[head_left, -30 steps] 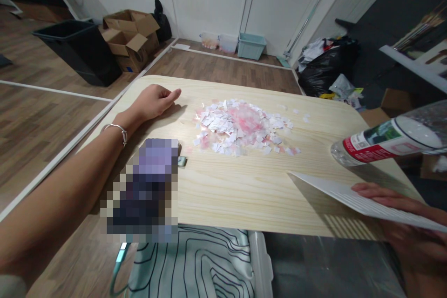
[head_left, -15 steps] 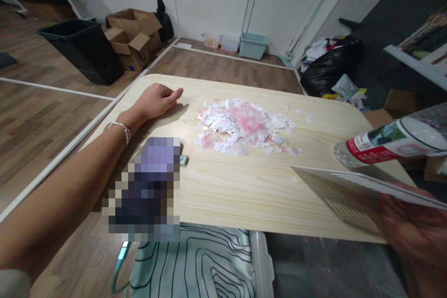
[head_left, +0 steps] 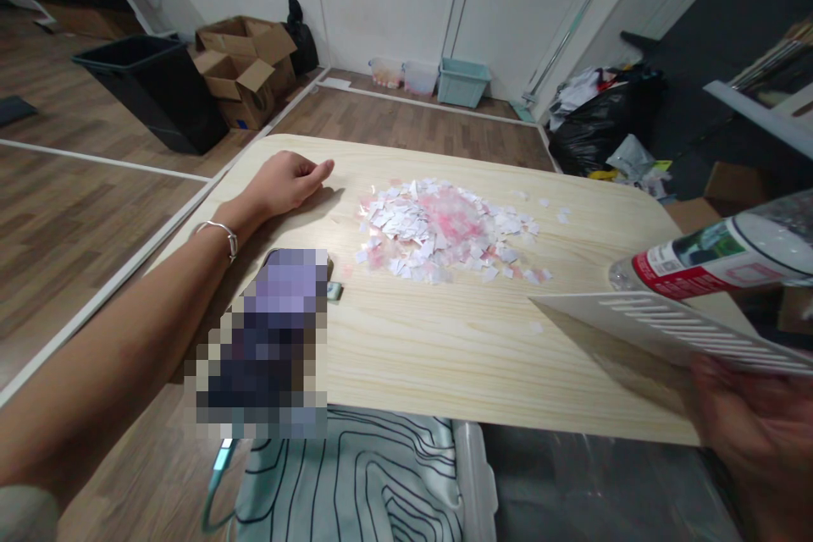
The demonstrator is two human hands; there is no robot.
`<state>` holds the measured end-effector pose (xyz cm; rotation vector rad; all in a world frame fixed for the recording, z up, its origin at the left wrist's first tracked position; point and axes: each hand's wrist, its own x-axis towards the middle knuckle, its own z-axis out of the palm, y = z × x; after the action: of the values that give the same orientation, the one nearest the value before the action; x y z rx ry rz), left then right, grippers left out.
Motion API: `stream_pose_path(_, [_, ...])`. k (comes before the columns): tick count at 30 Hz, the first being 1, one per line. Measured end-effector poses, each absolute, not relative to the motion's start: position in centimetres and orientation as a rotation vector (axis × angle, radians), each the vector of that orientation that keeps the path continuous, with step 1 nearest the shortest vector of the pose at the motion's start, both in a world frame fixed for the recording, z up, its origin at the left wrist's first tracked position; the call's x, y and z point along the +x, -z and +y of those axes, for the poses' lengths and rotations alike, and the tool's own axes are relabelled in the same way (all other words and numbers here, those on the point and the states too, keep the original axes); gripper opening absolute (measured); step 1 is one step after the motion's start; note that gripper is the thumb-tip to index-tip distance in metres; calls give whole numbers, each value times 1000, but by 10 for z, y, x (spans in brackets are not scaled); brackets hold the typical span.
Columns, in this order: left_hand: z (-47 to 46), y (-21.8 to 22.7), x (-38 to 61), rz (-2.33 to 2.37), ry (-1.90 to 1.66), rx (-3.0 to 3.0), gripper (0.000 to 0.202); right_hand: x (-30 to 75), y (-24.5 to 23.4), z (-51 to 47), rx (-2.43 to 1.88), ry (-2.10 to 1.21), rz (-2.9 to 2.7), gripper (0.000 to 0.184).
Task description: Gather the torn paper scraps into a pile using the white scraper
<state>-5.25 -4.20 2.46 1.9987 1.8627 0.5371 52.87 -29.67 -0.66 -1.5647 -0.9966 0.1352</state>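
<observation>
The right hand (head_left: 755,423) grips a white ribbed flat sheet (head_left: 673,326) above the near right corner of the pale wooden table (head_left: 445,356). The left hand (head_left: 285,182) rests curled closed and empty near the far left edge, beside a heap of white and pink paper scraps (head_left: 445,229).

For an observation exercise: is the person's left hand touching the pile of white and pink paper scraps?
No, the left hand rests on the pale wooden table, apart from the white and pink paper scraps.

left hand (head_left: 284,185) rests loosely curled, arm outstretched; right hand (head_left: 759,432) low, blurred.
</observation>
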Motion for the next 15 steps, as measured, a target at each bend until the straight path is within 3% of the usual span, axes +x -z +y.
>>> stream_pose_path(7, [-31, -12, -66, 1770, -591, 2033, 75, 554, -2, -290, -1313, -385, -1626, 71])
stream_pose_path(15, [-34, -16, -62, 1821, -563, 2057, 77, 567, 5, -291, -1169, -380, -1754, 48])
